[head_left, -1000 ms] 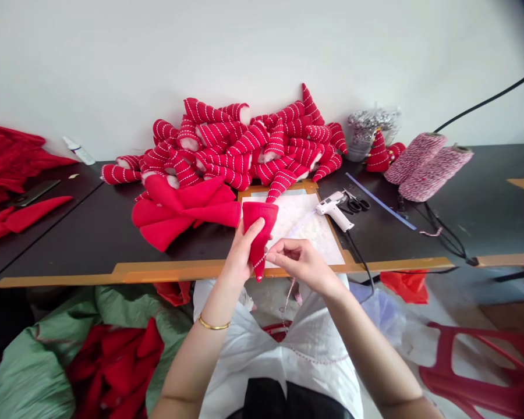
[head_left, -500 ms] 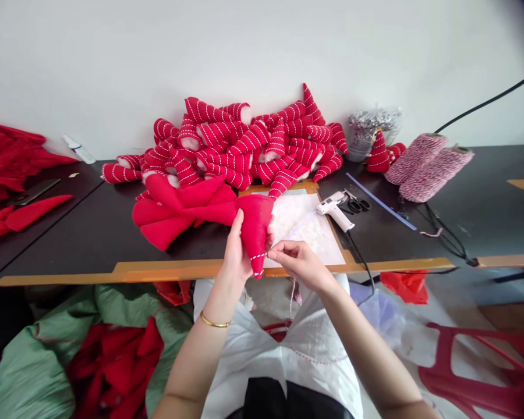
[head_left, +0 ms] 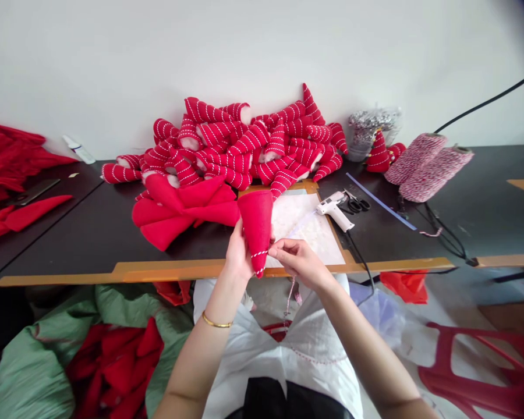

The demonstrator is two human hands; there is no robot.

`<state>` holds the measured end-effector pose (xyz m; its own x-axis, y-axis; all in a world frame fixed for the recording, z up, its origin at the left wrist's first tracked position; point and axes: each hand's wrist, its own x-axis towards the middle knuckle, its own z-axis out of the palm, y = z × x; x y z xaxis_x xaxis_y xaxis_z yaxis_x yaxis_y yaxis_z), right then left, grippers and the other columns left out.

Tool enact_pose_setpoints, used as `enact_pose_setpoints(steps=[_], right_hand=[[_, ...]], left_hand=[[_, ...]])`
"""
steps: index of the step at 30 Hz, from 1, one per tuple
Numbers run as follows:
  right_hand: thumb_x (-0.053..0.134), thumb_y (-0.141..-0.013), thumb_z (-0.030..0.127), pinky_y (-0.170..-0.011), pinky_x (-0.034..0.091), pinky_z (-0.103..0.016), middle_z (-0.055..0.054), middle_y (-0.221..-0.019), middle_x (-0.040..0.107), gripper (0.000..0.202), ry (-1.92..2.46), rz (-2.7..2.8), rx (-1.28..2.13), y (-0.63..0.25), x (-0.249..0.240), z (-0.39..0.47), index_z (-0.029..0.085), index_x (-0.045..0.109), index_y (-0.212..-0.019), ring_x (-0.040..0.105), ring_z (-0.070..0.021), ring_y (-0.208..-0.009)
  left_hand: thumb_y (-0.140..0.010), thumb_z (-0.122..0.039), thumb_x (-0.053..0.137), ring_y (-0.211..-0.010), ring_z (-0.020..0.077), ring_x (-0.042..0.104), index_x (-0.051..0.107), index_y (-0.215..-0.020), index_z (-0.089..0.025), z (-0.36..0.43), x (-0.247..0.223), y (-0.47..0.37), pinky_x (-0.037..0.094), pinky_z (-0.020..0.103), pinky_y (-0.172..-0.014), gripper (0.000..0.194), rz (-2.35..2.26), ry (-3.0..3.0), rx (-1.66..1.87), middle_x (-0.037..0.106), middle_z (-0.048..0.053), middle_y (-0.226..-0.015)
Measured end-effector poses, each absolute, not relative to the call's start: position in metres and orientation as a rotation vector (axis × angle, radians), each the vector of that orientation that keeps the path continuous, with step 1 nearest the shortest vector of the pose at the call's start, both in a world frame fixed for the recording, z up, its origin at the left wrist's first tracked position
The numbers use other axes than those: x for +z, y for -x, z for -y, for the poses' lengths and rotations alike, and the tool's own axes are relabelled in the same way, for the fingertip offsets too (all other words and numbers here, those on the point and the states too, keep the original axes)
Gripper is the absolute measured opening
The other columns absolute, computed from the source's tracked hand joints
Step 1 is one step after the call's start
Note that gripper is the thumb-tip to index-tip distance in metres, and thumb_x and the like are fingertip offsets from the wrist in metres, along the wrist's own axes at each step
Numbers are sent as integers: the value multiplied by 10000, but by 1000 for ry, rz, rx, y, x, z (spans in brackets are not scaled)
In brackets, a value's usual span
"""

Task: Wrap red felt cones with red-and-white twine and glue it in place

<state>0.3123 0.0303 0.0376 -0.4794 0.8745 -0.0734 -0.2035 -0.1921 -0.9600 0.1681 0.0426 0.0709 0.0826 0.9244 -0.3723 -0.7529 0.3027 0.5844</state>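
Note:
My left hand point(head_left: 239, 251) is wrapped round a red felt cone point(head_left: 257, 220), its narrow tip pointing down toward me. Red-and-white twine point(head_left: 259, 254) circles the cone near its tip. Pinched in my right hand point(head_left: 297, 261), beside the cone's lower right side, is this twine; a length of it hangs below between my knees. Behind the cone lies a pile of plain red felt cones point(head_left: 179, 209). To the right of my hands a white glue gun point(head_left: 335, 210) rests with its nozzle over a white sheet point(head_left: 308, 227).
Stuffed red cones wound with twine point(head_left: 248, 139) are heaped against the wall. Two twine spools point(head_left: 436, 174), black scissors point(head_left: 356, 202), a blue strip point(head_left: 379, 201) and a tub of silver tinsel point(head_left: 371, 131) lie right. A green sack point(head_left: 39, 349) holds red felt below.
My left hand has turned the cone slightly, and its wide end now stands more upright and apart from the felt pile. My right hand keeps its pinch on the twine.

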Motion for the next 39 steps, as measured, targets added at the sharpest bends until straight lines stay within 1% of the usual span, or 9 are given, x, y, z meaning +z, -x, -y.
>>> enact_pose_setpoints(steps=[9, 15, 19, 23, 27, 29, 31, 34, 39], right_hand=[[798, -753, 533, -413, 88, -239, 94, -513, 335, 403, 847, 1257, 1807, -312, 39, -30, 158, 652, -777, 169, -43, -436], [820, -686, 548, -422, 43, -243, 115, -492, 249, 448, 879, 1195, 1859, -307, 39, -33, 137, 687, -803, 112, -43, -450], [851, -623, 533, -425, 41, -244, 119, -481, 241, 446, 868, 1092, 1918, -301, 39, -32, 148, 656, -733, 105, -40, -449], [818, -651, 537, -430, 75, -243, 95, -474, 330, 422, 884, 1109, 1817, -300, 38, -32, 149, 682, -745, 141, -47, -440], [744, -768, 464, -486, 278, -258, -8, -594, 582, 312, 1039, 1363, 1299, -306, 41, -30, 152, 736, -776, 391, -101, -492], [715, -810, 378, -566, 360, -283, -47, -671, 657, 223, 1102, 1530, 1023, -308, 44, -28, 160, 755, -783, 495, -141, -567], [704, -828, 332, -598, 381, -291, -45, -663, 662, 177, 1113, 1651, 913, -309, 45, -26, 173, 762, -777, 515, -150, -578], [737, -824, 384, -586, 382, -281, -30, -632, 643, 221, 1077, 1670, 1032, -307, 45, -25, 172, 749, -764, 503, -139, -561], [819, -719, 514, -548, 362, -254, -28, -677, 652, 376, 976, 1512, 1439, -312, 47, -32, 154, 713, -735, 490, -118, -579]], left_hand=[[-957, -347, 396, -649, 225, 710, 695, -917, -120, -46, 67, -172, 591, 331, -609, 378, -764, -286, 1311, 724, 101, -716], [-962, -327, 389, -677, 226, 711, 685, -865, -134, -44, 71, -177, 593, 332, -618, 366, -744, -221, 1320, 722, 107, -741], [-967, -332, 397, -718, 230, 714, 689, -876, -135, -42, 71, -181, 594, 340, -652, 364, -731, -194, 1324, 715, 98, -748], [-980, -384, 437, -791, 236, 723, 691, -971, -137, -40, 69, -179, 590, 348, -716, 354, -712, -230, 1348, 731, 97, -809], [-922, -591, 547, -877, 217, 723, 655, -1123, -221, -41, 66, -173, 578, 316, -754, 435, -719, -361, 1510, 744, 62, -979], [-853, -532, 692, -951, 187, 712, 605, -1206, -288, -42, 65, -171, 564, 275, -797, 438, -753, -453, 1610, 726, 21, -1098], [-766, -362, 824, -1019, 171, 695, 544, -1282, -317, -42, 65, -172, 549, 252, -845, 589, -820, -553, 1659, 703, 7, -1170], [-656, -177, 882, -930, 157, 705, 540, -1269, -296, -41, 67, -174, 554, 229, -791, 711, -921, -655, 1641, 717, -3, -1073], [-720, -255, 811, -650, 147, 680, 644, -1094, -214, -38, 73, -171, 532, 227, -582, 412, -916, -549, 1461, 712, -6, -800]])
